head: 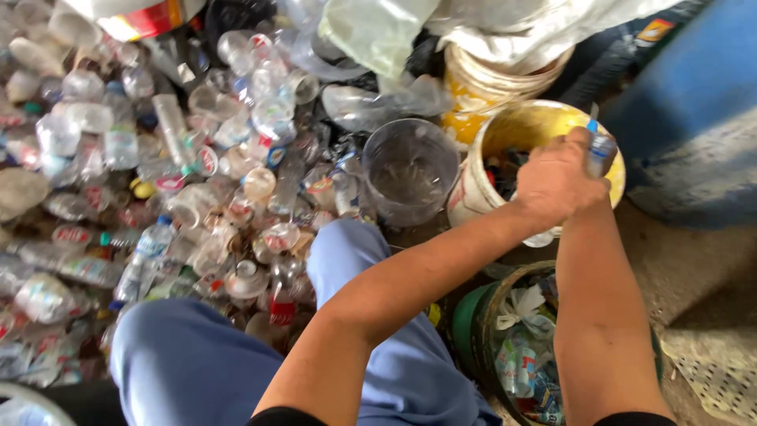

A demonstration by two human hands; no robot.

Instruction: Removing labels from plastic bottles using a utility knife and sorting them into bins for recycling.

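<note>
Both hands meet over the yellow bucket [552, 126] at abt 2 o'clock in the view. Left hand [556, 183] crosses in from the lower left, knuckles up, fingers curled round the lower part of a small clear plastic bottle [600, 148]. The bottle's long axis runs near upright, tipped a bit, blue-capped neck pointing up toward 12 o'clock; its lower end is hidden behind the left hand. Right forearm comes up from 5 o'clock, but the right hand sits behind the left one and can't tell if it grips or is loose. Bottle hangs just above the bucket's right rim. Inside the bucket: dark mixed bits, too small to tell. At 9 o'clock of the bucket, just beside it, a clear plastic tub [410, 170]. At 6 o'clock of the bucket, a green-rimmed bin [471, 327] w/ wrappers and labels. Left half of the view: big heap of crushed clear bottles [158, 158]. Blue trouser knees [347, 252] below centre.
</note>
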